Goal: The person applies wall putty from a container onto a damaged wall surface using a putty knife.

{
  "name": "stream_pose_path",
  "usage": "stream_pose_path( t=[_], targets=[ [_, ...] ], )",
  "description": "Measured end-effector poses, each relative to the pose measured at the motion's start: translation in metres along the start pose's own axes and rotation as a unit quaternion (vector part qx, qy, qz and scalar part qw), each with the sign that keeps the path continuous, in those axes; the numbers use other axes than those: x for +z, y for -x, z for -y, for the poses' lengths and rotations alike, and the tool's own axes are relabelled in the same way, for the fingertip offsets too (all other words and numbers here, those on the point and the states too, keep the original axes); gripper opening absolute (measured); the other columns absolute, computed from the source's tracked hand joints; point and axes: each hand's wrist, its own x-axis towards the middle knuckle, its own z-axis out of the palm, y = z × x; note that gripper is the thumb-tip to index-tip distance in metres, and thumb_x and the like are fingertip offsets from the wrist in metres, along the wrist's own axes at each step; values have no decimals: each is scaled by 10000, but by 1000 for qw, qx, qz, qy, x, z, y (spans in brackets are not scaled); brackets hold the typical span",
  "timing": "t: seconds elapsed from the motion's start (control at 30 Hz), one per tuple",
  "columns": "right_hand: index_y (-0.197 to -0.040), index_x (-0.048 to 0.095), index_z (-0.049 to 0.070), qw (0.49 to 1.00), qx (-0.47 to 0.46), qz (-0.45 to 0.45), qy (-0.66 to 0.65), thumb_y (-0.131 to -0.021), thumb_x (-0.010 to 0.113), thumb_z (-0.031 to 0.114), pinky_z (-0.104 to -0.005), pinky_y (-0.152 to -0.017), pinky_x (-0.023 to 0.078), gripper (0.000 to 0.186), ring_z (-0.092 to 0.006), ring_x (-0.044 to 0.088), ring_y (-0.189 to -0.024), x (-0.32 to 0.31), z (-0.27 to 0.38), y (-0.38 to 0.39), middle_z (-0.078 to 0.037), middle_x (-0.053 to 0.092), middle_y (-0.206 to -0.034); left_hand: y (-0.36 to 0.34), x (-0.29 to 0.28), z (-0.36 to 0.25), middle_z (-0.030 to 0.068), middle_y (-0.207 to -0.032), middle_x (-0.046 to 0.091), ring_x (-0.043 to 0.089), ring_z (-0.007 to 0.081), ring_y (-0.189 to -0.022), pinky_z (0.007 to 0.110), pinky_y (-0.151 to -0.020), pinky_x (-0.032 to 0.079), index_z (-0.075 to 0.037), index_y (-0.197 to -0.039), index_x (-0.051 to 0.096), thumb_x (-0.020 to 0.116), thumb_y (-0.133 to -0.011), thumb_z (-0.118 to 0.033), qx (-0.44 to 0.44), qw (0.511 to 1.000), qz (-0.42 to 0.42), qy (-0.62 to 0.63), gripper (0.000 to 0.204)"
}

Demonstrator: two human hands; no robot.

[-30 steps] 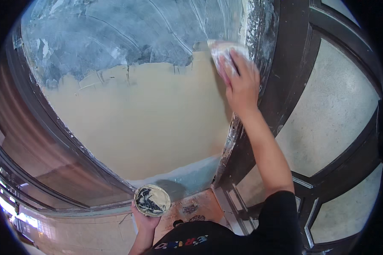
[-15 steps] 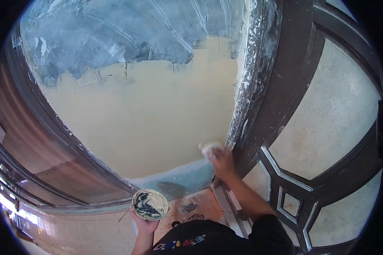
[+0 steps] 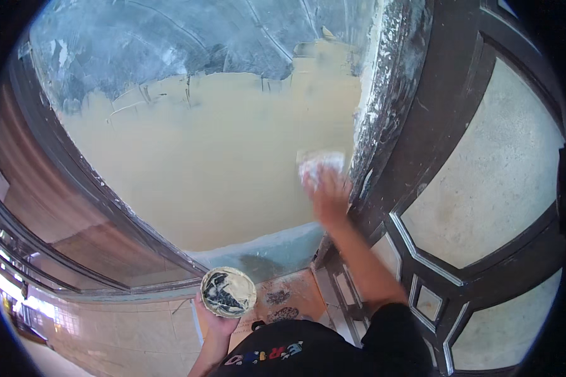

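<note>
My right hand (image 3: 329,196) presses a pale, flat putty spreader (image 3: 321,161) against the wall near its right edge. The spreader and fingers are slightly blurred, and whitish smears cover it. Around it lies a smooth cream coat of putty (image 3: 214,157), with a ragged upper border. Above that, the wall (image 3: 144,38) is mottled blue-grey with streaks and trowel lines. Low at the centre, my left hand (image 3: 217,322) grips a round bowl (image 3: 255,294) from its left and underside. Cream putty (image 3: 240,287) fills part of it, and the dark inside shows through.
A dark wooden door with pale panels (image 3: 484,163) stands on the right, beside a paint-spattered frame (image 3: 390,81). Dark-framed brown panels (image 3: 63,188) curve along the left. Below are a tiled floor (image 3: 126,333) and a stained orange-brown sheet (image 3: 302,289).
My right hand has slid up the wall with the spreader, from near the coat's lower right corner. The left hand and bowl sit slightly further right and higher in the picture.
</note>
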Motion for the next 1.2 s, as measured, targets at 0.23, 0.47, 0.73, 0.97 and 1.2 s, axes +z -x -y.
stream_pose_path(
  t=[0.23,0.47,0.73,0.97,1.2],
  targets=[
    [-1178,660,205,959,-55,150,-234,-839,597,188,-501,-966,437,345,-263,571,-1130,-22,28,80,-71,608,-1232,13,1,-13,108,-1376,523,484,349,-1267,565,-1054,383,-135,-1360,503,426,-858,-639,35,999,-18,-2,716],
    [-1292,574,111,982,-58,-161,-81,-782,534,12,-505,-1007,385,521,-400,487,-1243,-114,-28,-214,-163,504,-1388,5,3,-14,115,-1396,512,477,355,-1278,567,-1070,362,-132,-1371,496,436,-857,-650,5,1000,-13,-4,732],
    [-1207,633,196,987,-61,77,-125,-863,566,208,-479,-1007,396,350,-260,504,-1173,24,73,80,-51,551,-1315,11,2,-20,110,-1388,515,479,350,-1272,562,-1066,367,-134,-1372,492,433,-854,-660,-3,1000,-22,-22,740],
    [-1165,661,195,960,-94,142,-220,-824,580,162,-446,-931,430,352,-258,529,-1166,-21,93,75,-37,573,-1270,25,-15,-42,101,-1339,555,534,330,-1216,530,-1006,442,-128,-1352,511,433,-862,-615,7,999,-43,-16,695],
    [-1140,666,165,974,-74,-158,-143,-861,585,132,-538,-977,360,292,-332,476,-1262,-82,98,-190,-49,527,-1386,10,-11,-49,118,-1402,501,472,356,-1278,565,-1055,373,-134,-1373,491,402,-852,-654,-56,998,11,-14,741]
  ],
)
